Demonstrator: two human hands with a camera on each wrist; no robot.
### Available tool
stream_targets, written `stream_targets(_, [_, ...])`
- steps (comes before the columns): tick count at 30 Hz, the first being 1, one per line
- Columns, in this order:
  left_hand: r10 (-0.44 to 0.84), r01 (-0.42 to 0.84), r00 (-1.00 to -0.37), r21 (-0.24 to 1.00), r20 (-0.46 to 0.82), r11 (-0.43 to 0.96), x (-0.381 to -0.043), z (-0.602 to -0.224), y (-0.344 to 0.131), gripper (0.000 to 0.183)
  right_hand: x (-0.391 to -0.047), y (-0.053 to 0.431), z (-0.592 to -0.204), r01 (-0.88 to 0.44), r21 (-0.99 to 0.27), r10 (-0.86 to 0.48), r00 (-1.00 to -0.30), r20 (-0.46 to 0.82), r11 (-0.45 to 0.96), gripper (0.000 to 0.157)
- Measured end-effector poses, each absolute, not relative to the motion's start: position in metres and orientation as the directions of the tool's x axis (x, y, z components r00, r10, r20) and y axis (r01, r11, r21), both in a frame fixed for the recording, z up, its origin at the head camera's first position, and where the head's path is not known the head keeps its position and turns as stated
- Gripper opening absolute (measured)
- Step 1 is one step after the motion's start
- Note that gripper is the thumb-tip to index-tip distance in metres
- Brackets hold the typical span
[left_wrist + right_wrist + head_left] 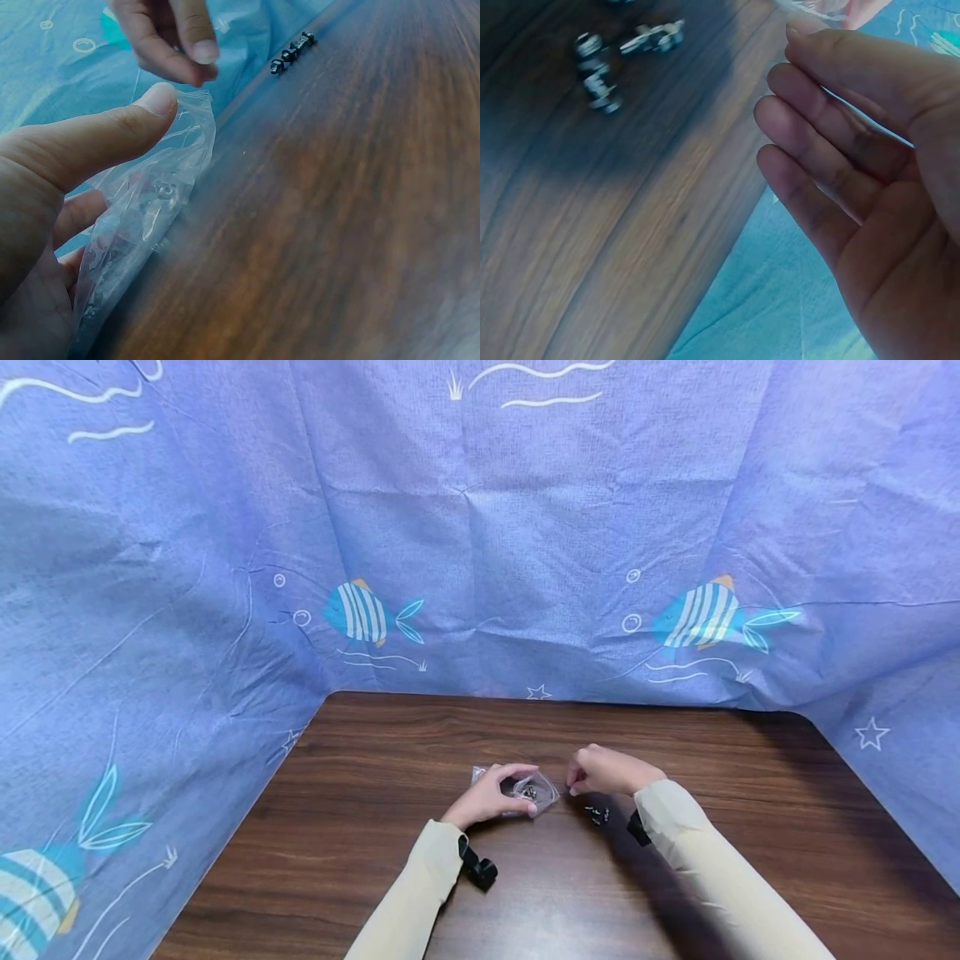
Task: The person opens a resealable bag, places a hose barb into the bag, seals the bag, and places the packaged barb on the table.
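Observation:
A clear plastic zip bag [551,795] with small shiny metal pieces [529,792] inside lies at the middle of the table. My left hand [491,797] grips it from the left, the thumb on the near side and the fingers behind the film. In the left wrist view the bag [161,191] sags below the thumb. Just past its mouth is my right hand [611,770], thumb and forefinger close together and pointing down. The other fingers [810,180] are loosely bent. I cannot tell whether a small piece sits between its fingertips. Several small screw-like metal pieces [597,815] lie below that hand.
The dark wood-grain table [360,860] runs back to a blue fish-print cloth [525,552] that hangs behind and along both sides. A black strap with a camera [480,868] is on the left wrist. Another black strap [639,828] is on the right wrist.

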State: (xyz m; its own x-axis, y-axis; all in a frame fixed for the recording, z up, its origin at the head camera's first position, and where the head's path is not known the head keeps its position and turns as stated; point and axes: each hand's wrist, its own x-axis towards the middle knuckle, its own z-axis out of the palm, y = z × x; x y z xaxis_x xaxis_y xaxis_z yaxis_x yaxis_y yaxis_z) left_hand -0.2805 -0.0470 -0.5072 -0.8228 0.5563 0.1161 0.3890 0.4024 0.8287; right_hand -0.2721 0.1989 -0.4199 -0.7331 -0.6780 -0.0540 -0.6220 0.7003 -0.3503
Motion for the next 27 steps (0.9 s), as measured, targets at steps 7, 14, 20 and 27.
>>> stream_targets(7, [0.558,0.398,-0.82,0.827,0.127,0.397,-0.28,-0.507,-0.047,0.064,-0.271,0.209,-0.428,-0.611,-0.355,-0.676,-0.732,-0.088,0.708,0.003])
stream_targets(14, [0.551,0.391,-0.825,0.83,0.125,0.398,-0.279,-0.506,-0.047,0.062,-0.269,0.214,-0.435,-0.591,-0.367,-0.665,-0.739,-0.111,0.718,0.004])
stream_targets(20, [0.557,0.393,-0.821,0.834,0.127,0.388,-0.279,-0.506,-0.047,0.062,-0.268,0.216,-0.437,-0.596,-0.366,-0.67,-0.734,-0.112,0.714,0.004])
stream_targets(27, [0.566,0.404,-0.814,0.829,0.133,0.386,-0.28,-0.506,-0.047,0.061,-0.267,0.218,-0.439,-0.633,-0.349,-0.695,-0.715,-0.077,0.691,0.008])
